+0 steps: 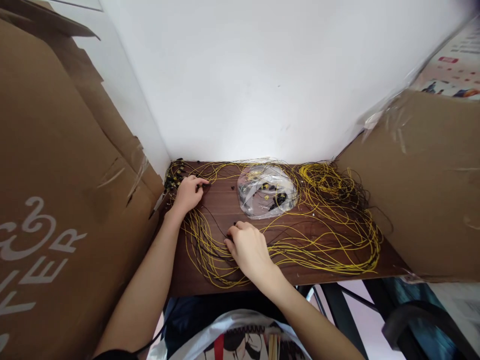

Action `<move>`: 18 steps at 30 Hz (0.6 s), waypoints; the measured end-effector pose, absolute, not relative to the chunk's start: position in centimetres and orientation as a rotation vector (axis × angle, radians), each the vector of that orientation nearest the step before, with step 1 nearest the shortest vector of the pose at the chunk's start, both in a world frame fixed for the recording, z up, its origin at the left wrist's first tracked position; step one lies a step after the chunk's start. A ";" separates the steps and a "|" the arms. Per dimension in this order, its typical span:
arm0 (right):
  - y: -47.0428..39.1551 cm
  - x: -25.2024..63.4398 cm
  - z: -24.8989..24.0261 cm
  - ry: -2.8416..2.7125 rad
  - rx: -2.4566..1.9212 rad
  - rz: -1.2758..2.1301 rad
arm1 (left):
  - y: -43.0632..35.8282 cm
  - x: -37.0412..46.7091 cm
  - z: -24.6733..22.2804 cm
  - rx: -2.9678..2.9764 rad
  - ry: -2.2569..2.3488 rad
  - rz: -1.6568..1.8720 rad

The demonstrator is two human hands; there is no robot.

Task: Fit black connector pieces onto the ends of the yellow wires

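My left hand point(190, 193) is at the back left of the brown table, thumb and fingers pinched together beside small dark pieces. What it grips is too small to name. My right hand point(248, 245) sits lower and nearer the middle, fingers closed on a thin black wire point(214, 220) that runs up and left toward my left hand. Beneath both hands spreads a long loop of yellow and black wires point(210, 260). Behind my left hand lies a cluster of black connectors point(175, 172) with yellow parts. A clear plastic bag point(258, 210) holding small black and yellow pieces lies beyond my right hand.
Coiled yellow wire point(326, 180) is heaped at the back right. Cardboard walls stand left point(93, 200) and right point(423, 190), with a white wall point(255, 90) behind. Below the table's front edge are a white bag point(225, 320) and a black curved chair part point(423, 320).
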State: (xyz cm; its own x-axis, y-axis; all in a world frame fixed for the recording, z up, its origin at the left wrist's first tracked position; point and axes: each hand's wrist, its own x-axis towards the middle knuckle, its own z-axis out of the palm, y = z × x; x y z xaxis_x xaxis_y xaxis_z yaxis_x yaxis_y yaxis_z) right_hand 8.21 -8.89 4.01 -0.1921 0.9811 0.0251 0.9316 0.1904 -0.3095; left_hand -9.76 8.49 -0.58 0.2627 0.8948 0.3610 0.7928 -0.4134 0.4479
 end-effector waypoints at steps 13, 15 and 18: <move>-7.7 7.2 3.9 -2.389 -1.849 0.310 | 8.5 -9.7 -0.9 2.369 1.622 0.897; -7.6 7.5 3.5 -2.361 -1.820 0.323 | 8.4 -9.6 -0.9 2.365 1.634 0.903; -7.6 8.1 3.2 -2.303 -1.768 0.385 | 8.4 -9.6 -0.9 2.352 1.635 0.909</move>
State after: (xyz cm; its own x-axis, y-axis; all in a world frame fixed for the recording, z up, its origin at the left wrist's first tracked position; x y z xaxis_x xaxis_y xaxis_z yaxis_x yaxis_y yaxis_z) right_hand 8.09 -7.62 3.18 -0.2567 0.9665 0.0092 0.9109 0.2451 -0.3321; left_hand -9.58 8.39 -0.85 0.2286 0.8887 0.3974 0.8063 -0.4016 0.4343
